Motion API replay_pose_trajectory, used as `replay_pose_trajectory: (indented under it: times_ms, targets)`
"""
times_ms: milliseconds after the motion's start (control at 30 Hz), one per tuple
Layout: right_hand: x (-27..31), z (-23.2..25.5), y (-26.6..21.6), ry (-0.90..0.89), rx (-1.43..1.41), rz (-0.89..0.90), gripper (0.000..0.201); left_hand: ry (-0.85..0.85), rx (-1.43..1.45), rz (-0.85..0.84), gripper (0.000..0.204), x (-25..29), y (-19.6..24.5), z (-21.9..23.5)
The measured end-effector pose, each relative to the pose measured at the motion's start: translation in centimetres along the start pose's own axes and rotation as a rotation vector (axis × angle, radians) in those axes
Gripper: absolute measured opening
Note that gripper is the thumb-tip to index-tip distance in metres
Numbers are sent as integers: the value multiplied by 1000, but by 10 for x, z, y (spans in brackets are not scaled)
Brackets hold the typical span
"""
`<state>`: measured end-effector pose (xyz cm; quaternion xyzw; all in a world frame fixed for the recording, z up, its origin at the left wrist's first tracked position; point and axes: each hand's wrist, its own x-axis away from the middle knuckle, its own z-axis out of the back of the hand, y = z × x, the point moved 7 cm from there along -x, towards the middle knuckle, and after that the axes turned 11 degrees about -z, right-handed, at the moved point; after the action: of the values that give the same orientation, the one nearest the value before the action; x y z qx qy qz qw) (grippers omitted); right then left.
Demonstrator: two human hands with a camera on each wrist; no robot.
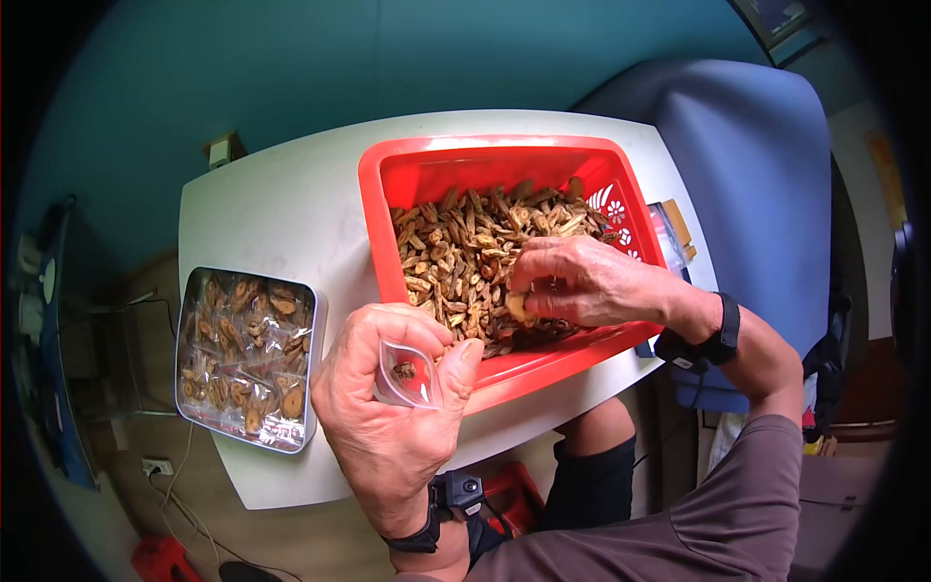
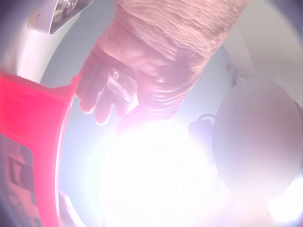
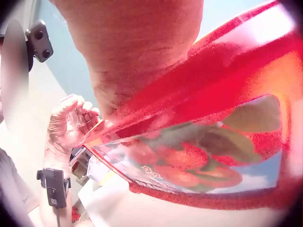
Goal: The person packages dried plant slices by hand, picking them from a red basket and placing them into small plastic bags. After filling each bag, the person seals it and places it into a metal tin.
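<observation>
My left hand (image 1: 373, 441) grips a small clear zip bag (image 1: 430, 395) between thumb and fingers, its mouth spread wide. A little brown material shows inside it. The bag (image 2: 122, 87) also appears in the left wrist view, against the fingers. Over the red plastic basket (image 1: 504, 145), my right hand (image 1: 596, 281) has its fingers curled about a pale dried slice (image 1: 519, 308). Brown dried slices (image 1: 456, 247), like cut root, cover the basket's bottom. In the right wrist view the basket wall (image 3: 189, 109) hides the right fingers.
A metal tin (image 1: 316, 364) of filled clear bags (image 1: 242, 339) stands on the white table (image 1: 281, 204), left of the basket. Beyond the basket's right side lie a small packet (image 1: 669, 233) and a blue-covered seat back (image 1: 747, 194). A teal wall (image 1: 291, 68) rises behind the table.
</observation>
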<state>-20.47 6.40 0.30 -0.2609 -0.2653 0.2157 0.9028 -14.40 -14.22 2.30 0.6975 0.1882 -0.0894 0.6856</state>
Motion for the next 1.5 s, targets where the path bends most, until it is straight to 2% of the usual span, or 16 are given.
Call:
replay_pose_trajectory:
  times_ms: [33, 100, 133, 167, 267, 500, 567, 667, 833, 900, 967, 1100, 1200, 1300, 1333, 1500]
  targets:
    - [3, 3, 0, 8, 6, 0, 16, -1, 5, -9, 26, 0, 0, -1]
    - [9, 6, 14, -42, -449, -300, 18, -44, -6, -45, 26, -1, 2, -6]
    - [11, 3, 23, -50, -630, -333, 22, -48, -17, -55, 27, 0, 2, -8]
    - [15, 3, 23, -43, -627, -328, 22, -50, -15, -63, 27, 0, 3, -10]
    - [27, 8, 19, 51, -964, -258, 23, -67, -4, -38, 27, 1, 2, -17]
    - [51, 10, 1, 321, -1133, -95, 34, -138, -51, -80, 29, 4, -2, -33]
    - [56, 12, -8, 400, -1254, 33, 33, -144, -82, -121, 29, 2, 0, -37]
    - [69, 13, -11, 531, -1223, 92, 20, -197, -77, -120, 29, 2, 2, -46]
    - [80, 23, -28, 667, -1203, 142, 18, -249, -97, -151, 29, 3, 5, -54]
    - [86, 32, -38, 699, -921, 279, 19, -263, -86, -163, 28, 3, 4, -56]
    - [88, 34, -37, 662, -870, 213, 19, -286, -107, -161, 27, 4, 2, -57]
    - [86, 36, -54, 648, -625, 275, 17, -324, -144, -164, 26, 5, 1, -62]
    - [79, 28, -69, 585, -380, 333, 24, -326, -163, -202, 23, 5, 1, -64]
    - [73, 23, -76, 607, -290, 343, 23, -345, -209, -235, 20, 4, 5, -65]
    - [70, 23, -77, 560, -260, 309, 21, -342, -209, -235, 20, 4, 5, -64]
    - [64, 18, -76, 529, -309, 251, 23, -386, -268, -190, 20, 5, 4, -64]
